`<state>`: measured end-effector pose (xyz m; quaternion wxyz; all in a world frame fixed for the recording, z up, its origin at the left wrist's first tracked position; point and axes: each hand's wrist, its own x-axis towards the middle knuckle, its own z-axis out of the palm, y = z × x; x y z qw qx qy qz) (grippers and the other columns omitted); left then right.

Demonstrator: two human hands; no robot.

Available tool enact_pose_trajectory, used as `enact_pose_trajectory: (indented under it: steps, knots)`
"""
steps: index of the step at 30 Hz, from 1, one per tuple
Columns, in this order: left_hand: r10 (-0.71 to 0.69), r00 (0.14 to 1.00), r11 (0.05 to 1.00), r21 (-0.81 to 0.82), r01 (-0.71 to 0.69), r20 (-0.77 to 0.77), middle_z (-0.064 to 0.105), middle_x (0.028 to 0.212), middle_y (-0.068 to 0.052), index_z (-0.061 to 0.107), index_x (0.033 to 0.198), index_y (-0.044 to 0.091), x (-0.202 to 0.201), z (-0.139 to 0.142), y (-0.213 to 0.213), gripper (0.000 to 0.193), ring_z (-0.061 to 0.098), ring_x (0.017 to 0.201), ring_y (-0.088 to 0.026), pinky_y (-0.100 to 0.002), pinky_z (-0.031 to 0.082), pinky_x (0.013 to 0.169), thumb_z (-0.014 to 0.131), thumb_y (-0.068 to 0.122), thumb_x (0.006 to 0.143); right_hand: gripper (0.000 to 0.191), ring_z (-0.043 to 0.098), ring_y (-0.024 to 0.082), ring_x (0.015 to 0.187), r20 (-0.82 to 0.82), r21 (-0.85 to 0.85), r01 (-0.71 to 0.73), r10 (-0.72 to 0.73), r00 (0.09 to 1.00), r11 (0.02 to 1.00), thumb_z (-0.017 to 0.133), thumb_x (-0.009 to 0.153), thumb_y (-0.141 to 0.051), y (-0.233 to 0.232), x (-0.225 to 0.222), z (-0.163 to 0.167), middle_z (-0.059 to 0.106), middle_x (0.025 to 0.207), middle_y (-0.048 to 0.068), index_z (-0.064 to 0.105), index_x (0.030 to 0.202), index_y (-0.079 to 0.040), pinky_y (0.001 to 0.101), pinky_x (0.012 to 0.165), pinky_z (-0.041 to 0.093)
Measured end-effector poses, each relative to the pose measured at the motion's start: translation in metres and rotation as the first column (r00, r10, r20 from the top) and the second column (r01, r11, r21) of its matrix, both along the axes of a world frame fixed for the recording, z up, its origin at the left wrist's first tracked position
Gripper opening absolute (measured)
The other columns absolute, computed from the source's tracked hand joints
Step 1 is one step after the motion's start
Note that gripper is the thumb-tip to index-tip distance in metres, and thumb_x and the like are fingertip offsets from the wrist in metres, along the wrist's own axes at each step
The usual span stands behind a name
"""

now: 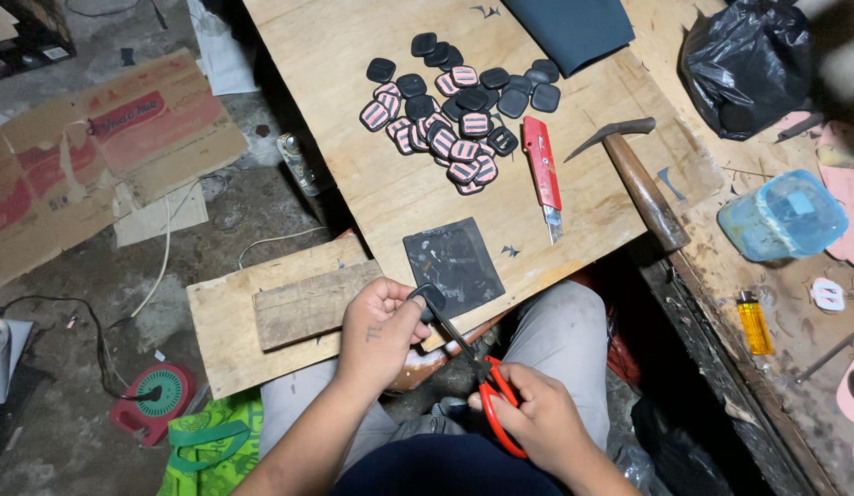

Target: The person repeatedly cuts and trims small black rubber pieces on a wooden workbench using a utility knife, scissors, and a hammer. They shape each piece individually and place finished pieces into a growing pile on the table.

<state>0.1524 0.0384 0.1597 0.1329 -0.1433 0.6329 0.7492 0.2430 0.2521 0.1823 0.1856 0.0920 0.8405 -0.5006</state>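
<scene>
Over the person's lap, at the near edge of a plywood board [399, 197], the left hand [379, 332] pinches a small black pad [430, 297] between thumb and fingers, closed tight on it. The right hand [537, 418] is wrapped through the orange handles of a pair of scissors [473, 363], fingers curled shut on them, and the dark blades run up and left to meet the pad at the left hand's fingertips; whether the blades are parted cannot be told. Just above the pad a dark square sheet [454, 264] lies flat on the board. Farther up the board sits a heap of like pads [454, 115], some plain black, others pink with dark stripes, overlapping one another. To the right of the heap a red utility knife [542, 173] lies lengthwise, blade end toward the person, and beside it a hammer [633, 174] rests with its wooden handle slanting toward the board's right edge. A folded dark cloth [574, 28] covers the far end of the board. Left of the left hand a wooden block [307, 303] lies on a lower plank [229, 335]. On the bench at right stand a black plastic bag [744, 64], a blue lidded tub [783, 219] and a yellow lighter [753, 323]. Flattened cardboard [87, 156] lies on the floor at left.
</scene>
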Motion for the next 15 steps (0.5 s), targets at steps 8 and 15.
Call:
enact_pose_trajectory:
  steps: [8,15]
  knots:
    - [-0.037,0.998,0.999,0.01,0.037,-0.058,0.07,0.082,-0.006,0.065,0.116,-0.004,0.0038,-0.0003,0.005,0.026,0.069,0.07,-0.01,-0.023,0.055,0.065,0.062,0.008,0.093,0.039,0.069,0.021,0.063,-0.2,0.183,-0.06,0.097,0.975,0.981,0.086,0.074,-0.031,0.0033,-0.0031,0.0067,0.072,0.074,0.011,0.074,0.098,-0.003,0.0317,0.061,0.055]
    - [-0.015,0.997,0.998,-0.055,0.011,-0.074,0.07,0.082,-0.009,0.064,0.115,-0.006,0.006,0.0016,0.0054,0.025,0.069,0.07,-0.012,-0.025,0.056,0.065,0.062,0.007,0.093,0.049,0.068,0.023,0.065,-0.114,0.243,-0.052,0.082,0.99,0.969,0.086,0.072,-0.032,0.004,-0.002,0.0095,0.071,0.081,0.011,0.073,0.111,-0.006,0.0335,0.061,0.055]
